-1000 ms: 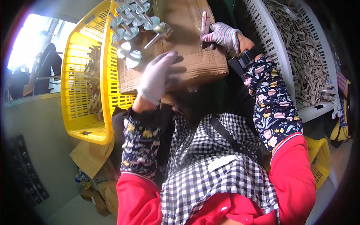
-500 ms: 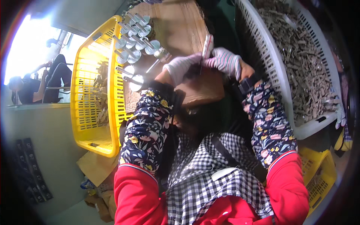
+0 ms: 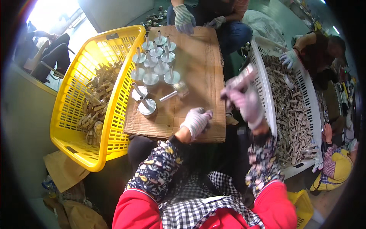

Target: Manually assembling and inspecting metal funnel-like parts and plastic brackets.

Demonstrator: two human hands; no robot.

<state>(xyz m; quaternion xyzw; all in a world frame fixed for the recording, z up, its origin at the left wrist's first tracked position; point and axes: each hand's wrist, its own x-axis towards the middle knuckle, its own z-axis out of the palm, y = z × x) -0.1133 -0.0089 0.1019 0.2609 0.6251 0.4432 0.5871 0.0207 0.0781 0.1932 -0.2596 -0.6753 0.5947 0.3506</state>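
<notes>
My left hand [image 3: 196,121], in a striped knit glove, is over the near right part of a cardboard sheet [image 3: 202,76]. Its fingers are curled in; whether they hold anything is hidden. Off the cardboard's right edge, my gloved right hand [image 3: 248,105] is smeared by motion and grips a pale oblong piece [image 3: 244,76], too blurred to name. Several round metal discs with upright rods [image 3: 150,79] stand on the cardboard's left half. Nearer the middle lies a brownish piece [image 3: 181,89] with a silvery rod [image 3: 168,96] beside it, pointing left.
To the left, a yellow basket [image 3: 101,152] holds brownish pieces; a white basket [image 3: 271,114] on the right holds many similar ones. Across the cardboard is a person with gloved hands [image 3: 184,21] at its far edge. Another person's gloved hand [image 3: 288,58] reaches the white basket.
My hands have come apart: the right has moved right with the pale piece, the left stays over the cardboard. The view has shifted, showing more of the cardboard and the people around.
</notes>
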